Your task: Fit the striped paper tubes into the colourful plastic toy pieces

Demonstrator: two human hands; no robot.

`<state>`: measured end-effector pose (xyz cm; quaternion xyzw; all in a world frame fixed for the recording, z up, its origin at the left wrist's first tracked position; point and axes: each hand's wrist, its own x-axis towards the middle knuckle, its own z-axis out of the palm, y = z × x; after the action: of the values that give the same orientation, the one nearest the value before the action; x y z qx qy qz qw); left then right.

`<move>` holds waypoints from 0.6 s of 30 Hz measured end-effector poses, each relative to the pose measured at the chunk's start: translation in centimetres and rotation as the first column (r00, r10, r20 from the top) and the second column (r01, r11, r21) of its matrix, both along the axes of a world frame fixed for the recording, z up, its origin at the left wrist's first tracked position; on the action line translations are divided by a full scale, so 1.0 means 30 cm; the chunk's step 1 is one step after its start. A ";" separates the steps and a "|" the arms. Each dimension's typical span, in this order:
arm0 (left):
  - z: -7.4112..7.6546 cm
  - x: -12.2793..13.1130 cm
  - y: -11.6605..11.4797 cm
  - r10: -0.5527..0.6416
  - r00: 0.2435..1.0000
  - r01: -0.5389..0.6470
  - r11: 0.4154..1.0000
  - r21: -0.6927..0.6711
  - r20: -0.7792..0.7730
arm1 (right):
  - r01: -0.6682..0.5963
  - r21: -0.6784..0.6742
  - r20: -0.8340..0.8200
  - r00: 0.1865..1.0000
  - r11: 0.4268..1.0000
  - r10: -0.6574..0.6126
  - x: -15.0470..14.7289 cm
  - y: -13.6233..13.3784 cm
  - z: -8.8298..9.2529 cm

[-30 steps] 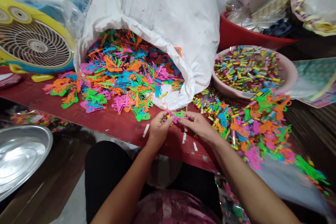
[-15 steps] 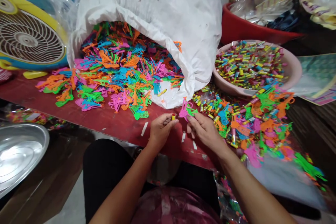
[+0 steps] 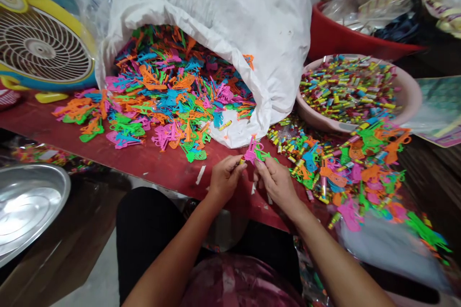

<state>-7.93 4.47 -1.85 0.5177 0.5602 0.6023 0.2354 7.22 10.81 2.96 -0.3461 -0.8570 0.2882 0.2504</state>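
Observation:
My left hand (image 3: 225, 180) is closed, pinching a small yellow tube (image 3: 242, 160) that mostly disappears behind the fingers. Close beside it, my right hand (image 3: 276, 183) grips a pink plastic piece (image 3: 251, 152) with a lattice pattern, and a green plastic piece (image 3: 262, 155) shows at the same fingers. The tube and the pink piece are nearly together; whether they touch I cannot tell. Past my hands, a white sack (image 3: 219, 14) lies with its mouth towards me, spilling a heap of pink, orange, green and blue plastic pieces (image 3: 169, 100) onto the red tabletop (image 3: 180, 172).
A pink basin (image 3: 410, 100) full of small tubes stands to the right, with a red tub (image 3: 324, 33) behind it. Tubes and plastic pieces (image 3: 334, 172) lie mixed in front of the basin. At left are a yellow-and-blue fan (image 3: 43, 48) and a metal bowl (image 3: 65, 187).
My left hand has moved a little up and right, bringing the yellow tube up to the pink piece. My right hand stays in nearly the same place. The view has shifted slightly.

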 end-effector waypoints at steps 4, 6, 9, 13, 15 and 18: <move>0.005 0.003 -0.003 0.022 0.984 -0.024 1.000 -0.009 -0.176 | 0.039 0.008 -0.007 0.999 0.999 -0.039 0.001 -0.005 -0.013; 0.011 0.006 -0.005 0.039 0.963 -0.047 0.999 -0.024 -0.267 | 0.049 -0.013 -0.007 0.999 0.999 -0.049 -0.002 -0.010 -0.015; 0.021 0.011 -0.008 0.039 0.949 -0.052 0.998 -0.033 -0.312 | 0.062 0.045 0.006 0.998 0.997 -0.063 -0.014 -0.020 -0.014; 0.028 0.016 -0.012 0.006 0.959 -0.021 0.998 -0.051 -0.283 | 0.094 0.186 0.022 0.995 0.978 -0.100 -0.035 -0.031 -0.012; 0.028 0.017 -0.013 0.013 0.963 -0.029 0.998 -0.057 -0.271 | 0.078 0.171 0.028 0.996 0.982 -0.084 -0.041 -0.033 -0.013; 0.023 0.016 -0.013 0.016 0.969 -0.031 0.998 -0.055 -0.246 | 0.066 0.104 0.012 0.998 0.992 -0.067 -0.044 -0.031 -0.018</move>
<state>-7.46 4.07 -1.17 0.5744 0.6083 0.5200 0.1721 5.90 9.87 2.41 -0.3631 -0.8607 0.2321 0.2711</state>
